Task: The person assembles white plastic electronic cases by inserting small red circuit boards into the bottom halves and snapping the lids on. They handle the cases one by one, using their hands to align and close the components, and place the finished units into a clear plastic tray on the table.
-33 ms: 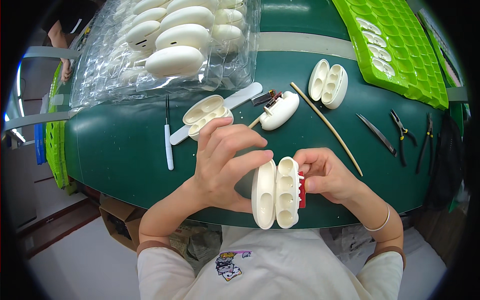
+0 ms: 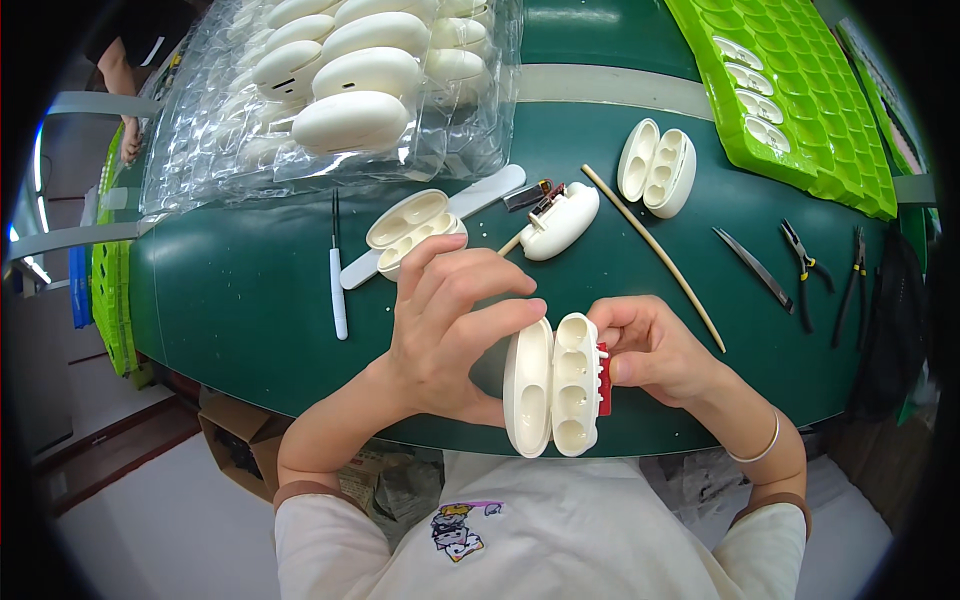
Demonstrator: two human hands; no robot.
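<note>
My left hand [image 2: 440, 330] pinches the lid of an open cream-white earbud charging case [image 2: 530, 385] by its two ends, thumb low and forefinger high. Beside the lid lies the case's inner tray [image 2: 573, 388], with several rounded hollows facing up. Small white pegs and a red circuit board [image 2: 605, 385] show along its right side. The thumb and fingers of my right hand [image 2: 650, 350] are closed on that board and the tray's edge. Beyond my left fingertips sits another open case [image 2: 410, 225], partly hidden by that hand.
A case with exposed electronics [image 2: 560, 222], a thin wooden stick [image 2: 655, 255] and an open case [image 2: 657, 170] lie farther off. Tweezers [image 2: 755, 268], pliers [image 2: 805, 265], a screwdriver-like tool [image 2: 337, 290], a clear tray of cases [image 2: 480, 140] and a green tray [image 2: 800, 100] surround the work area.
</note>
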